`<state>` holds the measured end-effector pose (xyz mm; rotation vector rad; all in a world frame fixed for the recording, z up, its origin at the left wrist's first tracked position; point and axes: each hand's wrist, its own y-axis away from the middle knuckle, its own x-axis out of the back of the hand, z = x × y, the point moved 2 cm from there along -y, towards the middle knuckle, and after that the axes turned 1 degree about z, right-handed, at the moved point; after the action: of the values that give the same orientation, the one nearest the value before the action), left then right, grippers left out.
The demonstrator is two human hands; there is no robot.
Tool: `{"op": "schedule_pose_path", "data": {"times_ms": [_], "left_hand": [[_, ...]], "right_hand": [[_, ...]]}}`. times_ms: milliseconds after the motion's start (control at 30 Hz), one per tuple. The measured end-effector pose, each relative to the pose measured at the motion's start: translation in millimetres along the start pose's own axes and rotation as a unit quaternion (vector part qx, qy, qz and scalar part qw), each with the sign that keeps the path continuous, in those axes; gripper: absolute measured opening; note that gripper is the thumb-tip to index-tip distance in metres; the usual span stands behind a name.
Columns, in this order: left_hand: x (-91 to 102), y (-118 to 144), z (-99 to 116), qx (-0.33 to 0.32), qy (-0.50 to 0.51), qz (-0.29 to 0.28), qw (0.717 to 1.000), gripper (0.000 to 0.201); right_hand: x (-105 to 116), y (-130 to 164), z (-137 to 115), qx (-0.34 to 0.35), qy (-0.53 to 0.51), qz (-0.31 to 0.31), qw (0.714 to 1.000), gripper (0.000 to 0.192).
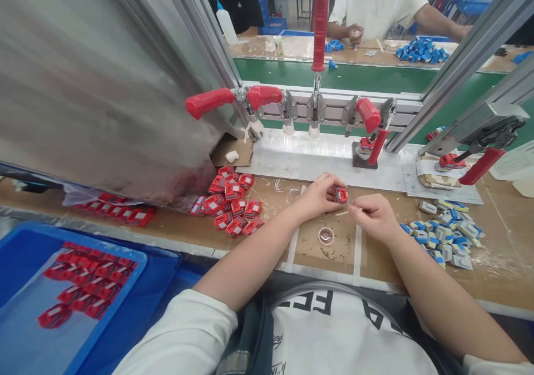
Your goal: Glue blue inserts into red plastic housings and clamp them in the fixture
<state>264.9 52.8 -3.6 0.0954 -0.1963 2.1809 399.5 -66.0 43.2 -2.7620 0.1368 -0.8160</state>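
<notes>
the left hand [319, 198] pinches 1 red part [341, 196] above the worktop [381, 261]; its face turns toward the camera, its long axis hard to tell. the right hand [375, 217] grips 1 thin stick [342, 213], long axis running 3 to 9 o'clock, tip toward 9. 1 small cup [326, 243] sits at the part's 7 o'clock.

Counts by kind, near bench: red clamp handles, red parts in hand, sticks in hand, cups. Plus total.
Red clamp handles: 6
Red part in left hand: 1
Stick in right hand: 1
Cup: 1
Total: 9
</notes>
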Motion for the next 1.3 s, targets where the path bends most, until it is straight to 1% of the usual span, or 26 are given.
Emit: {"op": "schedule_pose_path", "data": {"times_ms": [67,100,167,333,633,800,933,1067,1167,1300], "left_hand": [[0.2,0.3,0.2,0.0,0.002,-0.006,1.0,0.04],[0.4,0.5,0.3,0.0,0.002,-0.009,1.0,0.04],[0.7,0.5,0.3,-0.003,-0.005,-0.015,1.0,0.041],[1.0,0.3,-1.3,-0.005,-0.014,-0.02,1.0,0.04],[0.7,0.0,-2.1,-0.001,-0.006,-0.019,1.0,0.038],[0.2,0.2,0.5,-0.003,-0.019,-0.016,1.0,0.037],[-0.2,0.9,4.3,-0.01,-0.031,-0.013,0.999,0.035],[-0.6,1.1,5.6,-0.016,-0.05,-0.006,0.999,0.034],[-0.8,0.8,4.2,-0.014,-0.047,-0.004,0.999,0.034],[-0.8,0.5,2.4,-0.011,-0.043,-0.005,0.999,0.036]], "right_hand": [[8.2,-3.3,6.1,-0.072,0.005,0.094,0.993,0.04],[10.5,-4.7,9.1,-0.1,0.01,0.124,0.987,0.04],[11.5,-7.4,14.4,-0.129,0.017,0.145,0.981,0.04],[7.3,-10.9,20.8,-0.137,0.03,0.134,0.981,0.04],[4.8,-8.9,19.8,-0.134,0.024,0.1,0.986,0.04],[5.5,-7.9,20.6,-0.144,0.037,0.09,0.985,0.035],[9.4,-7.3,19.2,-0.138,0.073,0.095,0.983,0.034],[11.8,-6.7,15.9,-0.106,0.129,0.105,0.98,0.036],[11.0,-7.1,13.2,-0.077,0.167,0.12,0.976,0.039],[11.2,-7.5,11.1,-0.06,0.196,0.147,0.968,0.041]]}}
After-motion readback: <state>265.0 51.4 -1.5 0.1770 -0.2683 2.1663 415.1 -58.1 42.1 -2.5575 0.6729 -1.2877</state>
